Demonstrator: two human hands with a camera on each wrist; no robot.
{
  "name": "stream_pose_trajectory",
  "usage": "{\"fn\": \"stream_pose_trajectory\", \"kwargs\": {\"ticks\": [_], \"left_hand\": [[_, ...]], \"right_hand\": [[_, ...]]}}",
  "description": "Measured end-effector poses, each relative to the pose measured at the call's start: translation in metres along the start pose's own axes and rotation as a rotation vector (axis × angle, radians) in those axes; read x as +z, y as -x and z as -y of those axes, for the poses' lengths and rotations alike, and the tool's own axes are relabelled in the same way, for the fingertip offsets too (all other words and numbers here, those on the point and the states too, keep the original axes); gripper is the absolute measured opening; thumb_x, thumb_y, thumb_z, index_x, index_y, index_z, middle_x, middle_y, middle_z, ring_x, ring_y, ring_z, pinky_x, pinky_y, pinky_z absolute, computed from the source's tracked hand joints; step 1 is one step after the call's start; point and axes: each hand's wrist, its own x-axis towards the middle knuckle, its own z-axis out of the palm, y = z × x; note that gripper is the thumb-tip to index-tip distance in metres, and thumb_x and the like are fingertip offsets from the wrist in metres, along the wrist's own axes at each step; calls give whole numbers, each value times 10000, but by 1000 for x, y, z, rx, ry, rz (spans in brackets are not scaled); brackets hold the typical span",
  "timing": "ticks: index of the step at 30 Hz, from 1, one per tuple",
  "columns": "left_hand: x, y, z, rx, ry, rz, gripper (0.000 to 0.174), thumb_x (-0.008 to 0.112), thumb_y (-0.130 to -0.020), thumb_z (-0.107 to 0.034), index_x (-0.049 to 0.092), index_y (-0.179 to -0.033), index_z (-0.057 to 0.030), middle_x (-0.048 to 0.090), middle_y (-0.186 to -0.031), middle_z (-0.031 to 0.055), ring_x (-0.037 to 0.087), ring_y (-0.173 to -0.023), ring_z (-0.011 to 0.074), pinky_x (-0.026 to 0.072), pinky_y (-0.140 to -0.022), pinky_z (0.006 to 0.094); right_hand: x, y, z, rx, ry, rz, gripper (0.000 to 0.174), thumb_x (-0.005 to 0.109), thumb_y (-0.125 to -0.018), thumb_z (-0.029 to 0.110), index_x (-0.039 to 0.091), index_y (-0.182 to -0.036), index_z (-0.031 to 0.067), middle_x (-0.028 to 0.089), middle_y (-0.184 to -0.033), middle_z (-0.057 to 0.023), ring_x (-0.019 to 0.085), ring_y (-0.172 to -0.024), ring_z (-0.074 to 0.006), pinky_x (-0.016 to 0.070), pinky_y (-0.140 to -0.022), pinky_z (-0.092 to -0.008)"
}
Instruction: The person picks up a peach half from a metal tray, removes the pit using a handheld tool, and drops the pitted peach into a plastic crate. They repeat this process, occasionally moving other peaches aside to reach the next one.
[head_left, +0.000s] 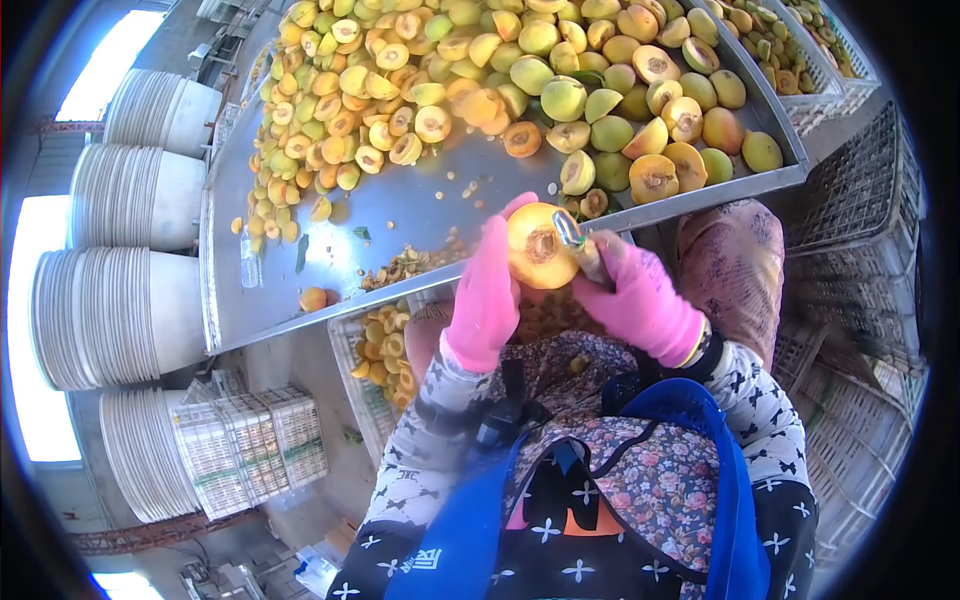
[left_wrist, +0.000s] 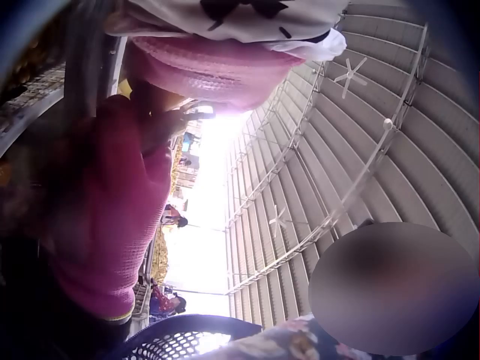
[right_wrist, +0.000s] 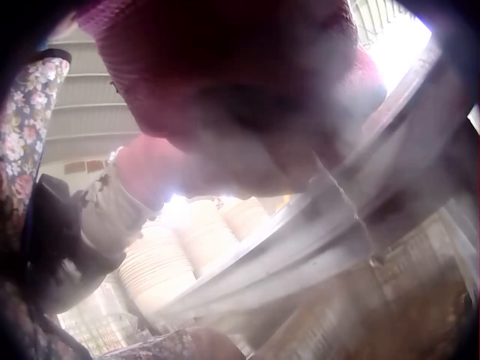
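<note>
In the head view the pink-gloved left hand (head_left: 488, 292) holds a halved orange fruit (head_left: 536, 246), its cut face with a brown pit area turned up. The gloved right hand (head_left: 642, 298) grips a tool with a shiny metal end (head_left: 568, 228), which is at the fruit's upper right edge. Both hands are near the front edge of a metal tray (head_left: 400, 225) heaped with whole and halved fruit (head_left: 430, 90). In the left wrist view the right hand (left_wrist: 112, 217) is below the left hand (left_wrist: 217, 75); the fruit is mostly hidden. The right wrist view is hazy.
A crate of halved fruit (head_left: 385, 350) stands below the tray's front edge. Stacked white round containers (head_left: 150, 195) line the left side. More crates stand at the right (head_left: 850, 230) and lower left (head_left: 250, 450). One fruit (head_left: 313, 299) lies near the tray's front left.
</note>
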Motion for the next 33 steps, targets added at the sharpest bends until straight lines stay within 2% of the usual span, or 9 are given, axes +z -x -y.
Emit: {"fn": "stream_pose_trajectory", "kwargs": {"ticks": [2, 5, 9, 13, 16, 19, 22, 28, 33], "left_hand": [[-7, 7, -1, -262, 336, 114, 598, 527, -989, -291, 322, -1512, -87, 546, -1371, 146, 626, -1123, 288, 560, -885, 361], [-8, 12, 5, -206, 510, 228, 590, 482, -1005, -322, 313, -1529, -112, 547, -1352, 159, 586, -1188, 330, 547, -928, 416], [-8, 11, 16, -113, 741, 202, 639, 522, -973, -296, 291, -1538, -110, 488, -1408, 187, 534, -1255, 367, 516, -976, 480], [-9, 3, 25, -107, 866, -41, 628, 552, -952, -281, 340, -1497, -54, 438, -1446, 217, 500, -1269, 437, 440, -1056, 531], [8, 1, 11, 118, 804, 204, 556, 530, -975, -303, 399, -1430, -13, 471, -1415, 214, 506, -1257, 437, 405, -1092, 509], [17, 2, -4, 16, 842, 173, 499, 500, -1001, -298, 416, -1403, -14, 509, -1376, 201, 536, -1235, 389, 428, -1073, 484], [15, 3, 2, 4, 483, 36, 486, 504, -1004, -266, 407, -1411, -20, 539, -1336, 180, 567, -1204, 352, 453, -1047, 455], [20, 5, 1, -48, 649, -5, 425, 463, -1042, -249, 412, -1380, 4, 524, -1318, 171, 599, -1146, 327, 487, -1008, 433], [26, 7, 1, 6, 410, -82, 477, 473, -1019, -356, 443, -1367, -32, 585, -1247, 170, 609, -1133, 331, 492, -987, 471]], "right_hand": [[-10, -6, -8, -105, 137, -71, 291, 700, -818, 162, 588, -1073, 79, 654, -938, -160, 642, -858, -397, 526, -729, -455], [-17, -13, 0, -143, 163, -127, 268, 680, -846, 118, 587, -1094, 76, 663, -955, -163, 651, -866, -383, 533, -717, -436], [-12, -9, 8, -178, 18, -243, 271, 685, -844, 68, 585, -1095, 66, 667, -944, -169, 652, -847, -395, 534, -705, -443], [-5, 5, 15, -190, 22, -163, 264, 693, -843, 80, 573, -1078, 59, 658, -895, -169, 650, -795, -395, 529, -671, -444], [3, 8, 10, -171, 136, -167, 229, 695, -842, 116, 556, -1016, 63, 629, -830, -162, 637, -739, -386, 511, -635, -459], [-3, 8, 8, -101, 232, -62, 263, 718, -818, 112, 585, -1036, 49, 658, -863, -160, 653, -772, -392, 516, -644, -463], [-3, 9, 11, -120, 334, -49, 273, 714, -814, 162, 578, -1027, 58, 648, -855, -139, 649, -755, -371, 500, -649, -464], [-3, 10, 11, -115, 398, 67, 310, 722, -800, 195, 559, -1032, 71, 644, -867, -133, 649, -765, -351, 493, -667, -450], [-1, 10, 12, -98, 388, 82, 317, 722, -805, 198, 547, -1033, 64, 640, -869, -138, 648, -780, -355, 493, -677, -448]]}}
